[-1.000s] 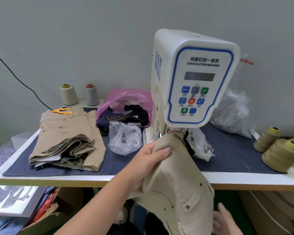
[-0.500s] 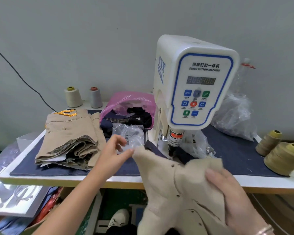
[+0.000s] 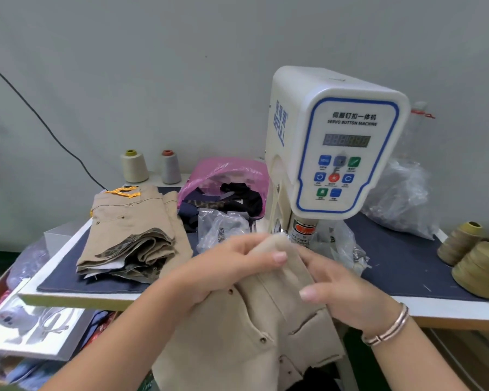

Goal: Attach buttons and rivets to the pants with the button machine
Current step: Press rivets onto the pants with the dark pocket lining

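Beige pants (image 3: 254,328) with small metal rivets hang in front of the table edge, their top bunched just below the white servo button machine (image 3: 333,153). My left hand (image 3: 226,269) grips the top fold, thumb on the cloth. My right hand (image 3: 342,289), with a bracelet at the wrist, holds the same fold from the right side. Both hands sit close together, right in front of the machine's punch head (image 3: 304,230).
A stack of folded beige pants (image 3: 136,230) lies at the left on the dark blue mat (image 3: 401,261). Clear plastic bags (image 3: 220,227), a pink bag of dark scraps (image 3: 226,179) and thread cones (image 3: 480,263) sit around the machine. Boxes stand under the table.
Both hands have come together on the top of the pants and lifted it toward the machine's head. The camera view has tilted down a little.
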Demonstrator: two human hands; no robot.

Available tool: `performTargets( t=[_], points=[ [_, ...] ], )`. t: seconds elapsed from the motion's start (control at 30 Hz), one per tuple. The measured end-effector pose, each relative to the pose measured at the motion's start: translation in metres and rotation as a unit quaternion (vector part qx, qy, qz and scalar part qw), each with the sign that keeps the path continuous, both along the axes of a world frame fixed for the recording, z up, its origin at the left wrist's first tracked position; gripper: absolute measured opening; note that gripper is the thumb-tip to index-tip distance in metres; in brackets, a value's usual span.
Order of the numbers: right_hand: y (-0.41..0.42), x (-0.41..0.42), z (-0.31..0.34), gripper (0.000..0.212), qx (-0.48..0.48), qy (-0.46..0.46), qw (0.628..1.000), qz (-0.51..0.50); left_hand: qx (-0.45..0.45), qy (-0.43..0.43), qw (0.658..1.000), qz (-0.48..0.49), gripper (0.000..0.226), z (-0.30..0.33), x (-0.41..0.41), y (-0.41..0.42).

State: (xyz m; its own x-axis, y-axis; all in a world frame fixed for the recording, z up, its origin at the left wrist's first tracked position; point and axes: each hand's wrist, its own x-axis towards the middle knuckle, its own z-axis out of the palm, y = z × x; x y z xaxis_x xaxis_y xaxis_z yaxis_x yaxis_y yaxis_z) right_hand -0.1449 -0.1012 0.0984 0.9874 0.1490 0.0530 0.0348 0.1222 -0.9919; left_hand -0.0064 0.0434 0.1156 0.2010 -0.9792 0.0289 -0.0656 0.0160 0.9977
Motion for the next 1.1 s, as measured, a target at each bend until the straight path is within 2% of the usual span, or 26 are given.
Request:
performTargets(
  t=[0.1,0.2,0.27,0.33,0.4,0.43,0.5,0.53,0.57,0.63,0.7,0.77,0.8,0.83,0.87,0.9,1.03,1.07,1.1],
  points=[
    [-0.013,-0.007,-0.029,0.055,-0.068,0.042,0.996,-0.025,-0.02,0.032,0.995,0.089,0.007,0.007,0.015,0.006],
    [-0.017,-0.014,-0.06,0.027,-0.19,0.148,0.97,-0.039,-0.064,0.033,0.988,0.136,0.003,0.021,0.03,0.013],
    [-0.025,-0.019,-0.074,0.034,-0.261,0.184,0.946,-0.064,-0.075,0.012,0.983,0.167,0.006,0.032,0.044,0.018],
    [-0.035,-0.024,-0.072,0.037,-0.266,0.189,0.938,-0.119,-0.039,-0.074,0.981,0.176,0.012,0.041,0.061,0.025],
    [-0.047,-0.031,-0.06,0.034,-0.26,0.17,0.933,-0.179,0.031,-0.207,0.961,0.183,0.023,0.042,0.08,0.033],
    [-0.051,-0.035,-0.052,0.027,-0.257,0.158,0.932,-0.2,0.071,-0.284,0.938,0.186,0.029,0.04,0.09,0.035],
    [-0.056,-0.04,-0.034,0.019,-0.264,0.118,0.93,-0.227,0.143,-0.43,0.869,0.197,0.045,0.033,0.103,0.038],
    [-0.058,-0.041,-0.024,0.023,-0.28,0.091,0.924,-0.243,0.148,-0.451,0.857,0.199,0.052,0.029,0.106,0.04],
    [-0.06,-0.042,-0.016,0.035,-0.304,0.056,0.912,-0.268,0.128,-0.431,0.873,0.19,0.052,0.026,0.108,0.043],
    [-0.069,-0.044,-0.002,0.056,-0.388,-0.009,0.867,-0.313,0.051,-0.334,0.93,0.143,0.048,0.021,0.106,0.05],
    [-0.081,-0.048,0.005,0.056,-0.473,-0.018,0.813,-0.339,-0.012,-0.229,0.97,0.085,0.05,0.015,0.108,0.057],
    [-0.088,-0.05,0.011,0.048,-0.493,0.003,0.788,-0.368,-0.017,-0.194,0.979,0.051,0.05,0.014,0.106,0.061],
    [-0.089,-0.052,0.013,0.051,-0.507,-0.007,0.778,-0.372,0.01,-0.227,0.972,0.05,0.046,0.016,0.105,0.062],
    [-0.09,-0.054,0.014,0.06,-0.516,-0.019,0.769,-0.376,0.044,-0.312,0.947,0.059,0.043,0.016,0.105,0.061],
    [-0.091,-0.057,0.015,0.068,-0.507,-0.026,0.771,-0.384,0.072,-0.413,0.905,0.076,0.039,0.016,0.106,0.061],
    [-0.09,-0.06,0.019,0.069,-0.471,-0.028,0.788,-0.396,0.089,-0.488,0.863,0.099,0.032,0.014,0.107,0.062],
    [-0.084,-0.061,0.028,0.035,-0.302,-0.01,0.853,-0.426,0.11,-0.596,0.764,0.221,0.024,0.01,0.097,0.057],
    [-0.081,-0.058,0.029,0.029,-0.274,-0.011,0.858,-0.435,0.111,-0.603,0.749,0.251,0.024,0.011,0.094,0.053],
    [-0.078,-0.054,0.029,0.024,-0.248,-0.018,0.858,-0.449,0.106,-0.593,0.752,0.269,0.026,0.011,0.09,0.05]
  ],
)
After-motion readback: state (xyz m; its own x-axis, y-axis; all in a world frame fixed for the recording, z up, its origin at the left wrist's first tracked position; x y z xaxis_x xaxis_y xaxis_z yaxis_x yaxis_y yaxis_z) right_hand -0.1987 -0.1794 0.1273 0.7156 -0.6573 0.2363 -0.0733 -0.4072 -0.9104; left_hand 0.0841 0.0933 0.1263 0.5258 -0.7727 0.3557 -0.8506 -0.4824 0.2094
